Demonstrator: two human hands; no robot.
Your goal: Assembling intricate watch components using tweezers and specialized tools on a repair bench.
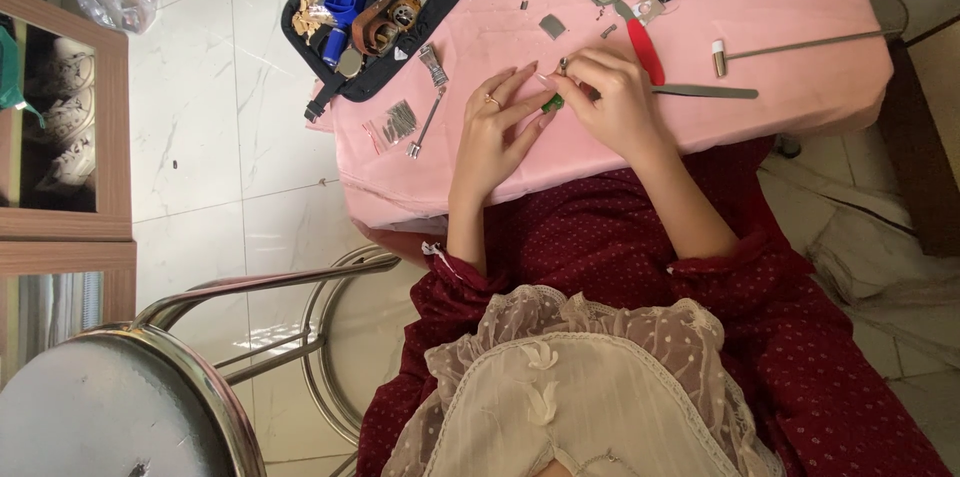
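Green small part (551,105), glossy and blocky, sits pinched between my two hands over the pink cloth-covered table (800,67), close to its near edge. I note my left hand (497,132) with thumb and forefinger closed on the green part, the other fingers (520,77) long and spread flat; a ring shows on one. My right hand (612,97) curls tight, fingertips pressed together at a tiny metal piece just above the green part; what it is I cannot tell. Just beyond the right fingertips lies a red-handled tool (645,49), smooth plastic; to their right a flat steel blade (705,91) and a thin metal hammer (790,45). Left of my left fingers, a metal watch band (432,65), a slim rod tool (426,125) and a clear packet of pins (395,123). Farther off, an open black tool case (375,7). Bare cloth lies around both hands.
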